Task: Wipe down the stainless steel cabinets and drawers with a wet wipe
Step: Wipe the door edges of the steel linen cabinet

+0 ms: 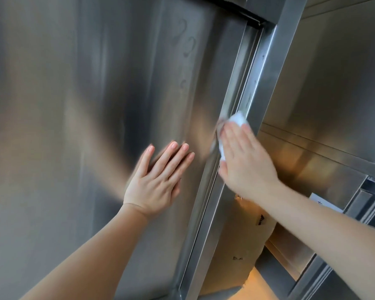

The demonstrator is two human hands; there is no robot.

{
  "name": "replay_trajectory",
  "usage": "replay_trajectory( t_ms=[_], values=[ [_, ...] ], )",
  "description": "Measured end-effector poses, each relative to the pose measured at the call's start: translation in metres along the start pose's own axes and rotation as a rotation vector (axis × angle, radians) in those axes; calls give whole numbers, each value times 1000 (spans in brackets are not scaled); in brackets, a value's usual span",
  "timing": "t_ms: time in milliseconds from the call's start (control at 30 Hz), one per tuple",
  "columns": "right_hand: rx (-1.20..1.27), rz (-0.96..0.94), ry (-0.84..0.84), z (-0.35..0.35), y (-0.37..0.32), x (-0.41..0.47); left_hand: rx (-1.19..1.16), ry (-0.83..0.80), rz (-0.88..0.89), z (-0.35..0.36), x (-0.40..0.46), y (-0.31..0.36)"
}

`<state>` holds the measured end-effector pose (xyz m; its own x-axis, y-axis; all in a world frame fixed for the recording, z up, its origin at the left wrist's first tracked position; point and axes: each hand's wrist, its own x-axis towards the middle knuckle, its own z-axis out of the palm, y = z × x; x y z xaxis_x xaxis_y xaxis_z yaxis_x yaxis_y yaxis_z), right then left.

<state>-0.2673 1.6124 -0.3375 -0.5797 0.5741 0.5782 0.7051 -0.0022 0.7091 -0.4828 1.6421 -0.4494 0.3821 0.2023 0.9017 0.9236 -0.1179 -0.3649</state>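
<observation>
A tall stainless steel cabinet door (pixel 85 105) fills the left and middle of the view. My left hand (pixel 158 180) rests flat on it with straight fingers, near its right edge. My right hand (pixel 245 161) presses a white wet wipe (pixel 238 119) with flat fingers against the door's right edge and the upright steel frame post (pixel 268 72) beside it. Most of the wipe is hidden under my palm; a bit shows above the fingertips and at the left side of the hand. Faint curly smear marks (pixel 187 47) show high on the door.
To the right of the post is an open steel compartment with a back panel (pixel 333 83) and a shelf rail (pixel 344 161). A brown cardboard box (pixel 243 245) sits low inside it. A white label (pixel 320 201) sticks out near my right forearm.
</observation>
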Motion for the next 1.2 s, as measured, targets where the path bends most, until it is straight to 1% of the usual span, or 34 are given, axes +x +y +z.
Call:
replay_trajectory(
  t_ms=[100,167,200,267,367,433,500,600,667,700,767,867,933,1000,1067,1133,1200],
  values=[
    [53,219,127,-9,35,54,1,-5,-4,-2,0,2],
    [77,300,164,-10,44,72,6,-13,-3,-1,0,2],
    [91,308,167,-6,37,68,9,-12,-2,-1,0,2],
    [117,257,115,11,3,36,15,-8,4,1,0,0],
    [119,40,-27,40,-69,-50,25,-10,16,4,0,0],
    [107,-84,-102,49,-91,-82,26,-1,12,4,-1,0],
    [104,-60,-76,47,-82,-74,28,7,11,3,0,0],
    [117,101,69,42,-45,-32,26,7,8,2,1,0],
    [154,161,133,44,-32,-17,29,5,8,1,1,1],
    [166,166,148,47,-36,-20,27,1,9,1,0,1],
    [167,102,117,62,-65,-47,25,1,9,1,-1,0],
    [161,-148,-15,85,-118,-115,39,-5,11,2,-1,0],
    [174,-216,-81,88,-130,-135,58,-12,17,1,-1,0],
    [188,-146,-28,87,-125,-124,60,-14,21,0,0,0],
    [174,19,83,82,-106,-95,44,-11,15,-1,1,0],
    [175,148,143,76,-84,-64,46,-11,13,-1,1,0],
    [194,176,172,77,-82,-58,56,-21,17,-2,1,1]
  ],
)
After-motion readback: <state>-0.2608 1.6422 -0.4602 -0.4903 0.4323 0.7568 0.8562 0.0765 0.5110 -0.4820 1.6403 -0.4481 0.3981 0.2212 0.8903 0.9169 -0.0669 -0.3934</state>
